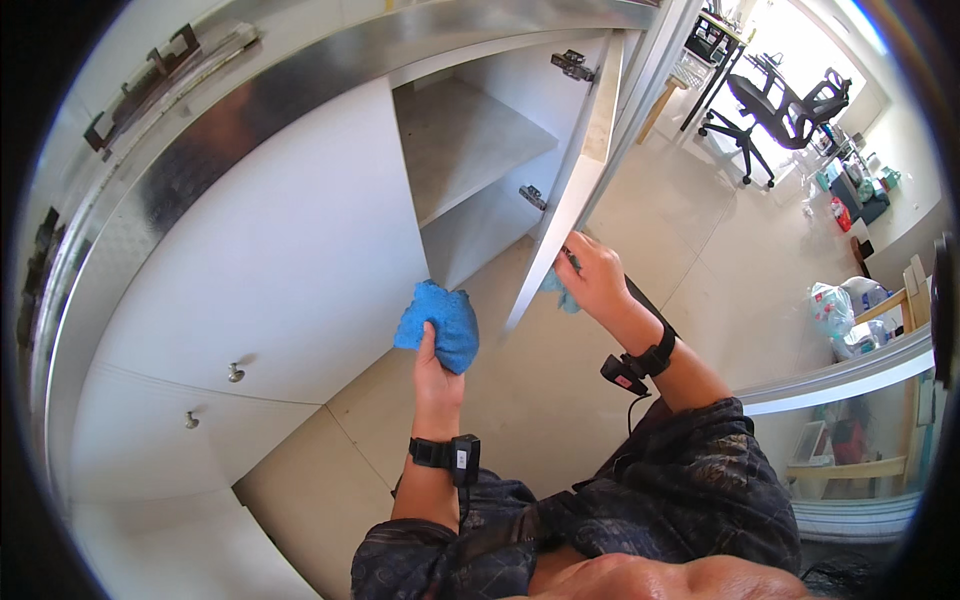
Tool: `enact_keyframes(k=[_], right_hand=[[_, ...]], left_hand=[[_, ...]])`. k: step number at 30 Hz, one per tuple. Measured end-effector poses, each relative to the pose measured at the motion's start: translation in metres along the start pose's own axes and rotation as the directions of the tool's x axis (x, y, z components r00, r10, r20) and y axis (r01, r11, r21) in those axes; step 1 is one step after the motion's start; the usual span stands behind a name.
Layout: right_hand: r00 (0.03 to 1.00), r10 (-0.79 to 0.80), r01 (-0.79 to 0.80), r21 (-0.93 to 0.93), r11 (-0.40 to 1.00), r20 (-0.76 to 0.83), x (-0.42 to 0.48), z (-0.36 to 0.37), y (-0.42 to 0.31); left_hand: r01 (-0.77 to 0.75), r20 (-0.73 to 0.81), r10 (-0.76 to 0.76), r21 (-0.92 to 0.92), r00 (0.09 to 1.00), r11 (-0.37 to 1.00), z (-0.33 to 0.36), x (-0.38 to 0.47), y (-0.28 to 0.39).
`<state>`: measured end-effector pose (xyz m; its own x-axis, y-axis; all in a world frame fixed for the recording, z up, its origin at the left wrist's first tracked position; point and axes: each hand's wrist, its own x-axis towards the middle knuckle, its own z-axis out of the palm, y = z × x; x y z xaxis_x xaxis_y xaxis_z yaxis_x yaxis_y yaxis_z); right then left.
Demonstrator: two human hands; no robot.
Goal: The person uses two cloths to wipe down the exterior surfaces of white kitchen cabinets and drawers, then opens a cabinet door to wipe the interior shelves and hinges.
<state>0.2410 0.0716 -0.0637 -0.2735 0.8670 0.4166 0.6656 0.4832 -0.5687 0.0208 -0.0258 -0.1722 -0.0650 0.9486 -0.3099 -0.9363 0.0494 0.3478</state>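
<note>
A folded blue cloth (442, 322) is held in my left hand (436, 375), thumb on top, in front of the lower edge of a white cabinet. My right hand (592, 274) is at the free edge of the open cabinet door (574, 195), with a light teal cloth (561, 291) partly showing under its fingers. How firmly it grips the cloth or the door is partly hidden. Behind the door, the cabinet's shelf (480, 142) shows, and two metal hinges (572, 65) sit along the hinge side.
Closed white cabinet doors (285, 247) with small metal knobs (235, 373) stand at left under a metal countertop edge (225, 105). A sliding-door frame (840, 379) lies at right. Beyond are an office chair (765, 105) and plastic bags (832, 311) on the tiled floor.
</note>
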Motion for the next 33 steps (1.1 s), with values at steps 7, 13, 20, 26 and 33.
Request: enact_keyframes(k=[7,13,20,26,33], right_hand=[[0.997,-0.064,0.068,0.072,0.995,-0.046,-0.051,-0.110,0.060],[0.989,0.070,-0.052,-0.135,0.990,0.132,-0.085,-0.211,0.146],[0.988,0.144,-0.140,-0.069,0.988,0.055,-0.094,-0.269,0.235],[0.985,0.157,-0.156,-0.019,0.988,0.070,-0.088,-0.283,0.263],[0.983,0.178,-0.178,0.001,0.984,-0.035,-0.090,-0.273,0.316]], left_hand=[[-0.024,-0.016,0.026,0.124,1.000,0.992,0.079,-0.037,-0.089],[0.006,0.011,-0.008,0.151,1.000,0.989,0.125,-0.047,-0.165],[0.008,0.036,-0.015,0.182,0.999,0.983,0.133,-0.037,-0.212],[0.014,0.019,-0.018,0.186,1.000,0.983,0.128,-0.022,-0.221],[0.054,-0.004,-0.054,0.152,0.999,0.987,0.123,-0.003,-0.225]])
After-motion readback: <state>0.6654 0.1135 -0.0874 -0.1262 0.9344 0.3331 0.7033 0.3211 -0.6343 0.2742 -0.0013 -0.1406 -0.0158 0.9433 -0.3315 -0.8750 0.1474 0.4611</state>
